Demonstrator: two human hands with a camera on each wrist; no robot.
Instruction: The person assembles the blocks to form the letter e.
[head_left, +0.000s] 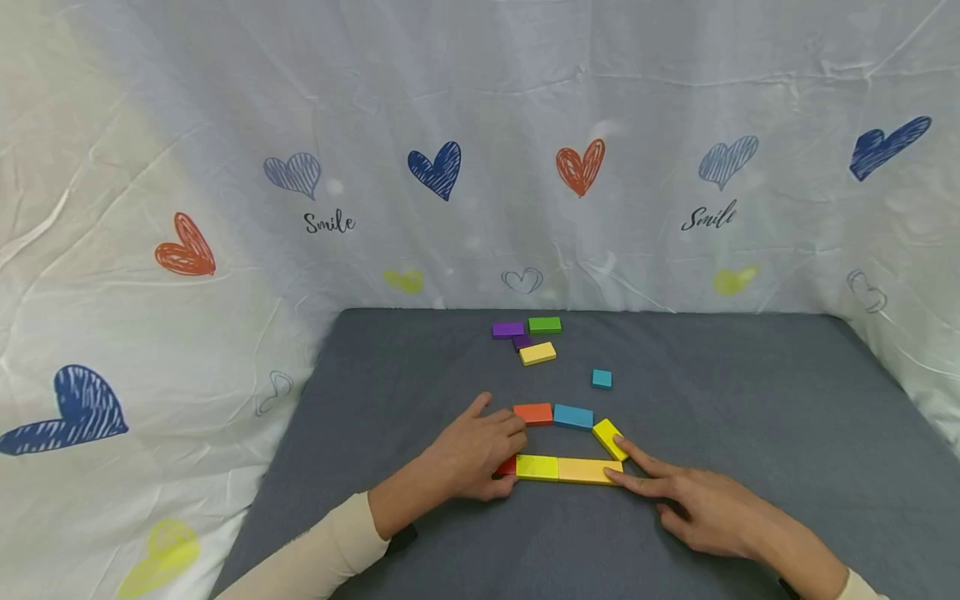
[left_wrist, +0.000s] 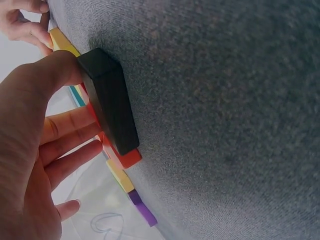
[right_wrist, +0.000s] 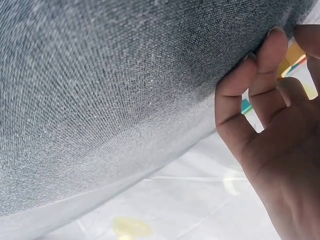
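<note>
My left hand [head_left: 480, 457] is at the left end of a ring of flat blocks. In the left wrist view its thumb and fingers hold a dark block [left_wrist: 110, 105], which the hand hides from the head view. Beside the thumb shows a red block [head_left: 507, 466], in line with a lime-yellow block [head_left: 537, 468] and a longer pale orange block [head_left: 585, 471]. My right hand [head_left: 701, 507] reaches in with two straight fingers. One touches a slanted yellow block [head_left: 607, 437], the other the pale block's right end. An orange-red block [head_left: 533, 414] and a blue block [head_left: 573, 417] form the far side.
Farther back lie a purple block [head_left: 507, 331], a small dark purple block [head_left: 522, 342], a green block [head_left: 544, 325] and a pale yellow block [head_left: 538, 354]. A small teal block [head_left: 602, 379] sits apart. A white curtain [head_left: 495, 100] hangs behind the grey cloth-covered table [head_left: 750, 400].
</note>
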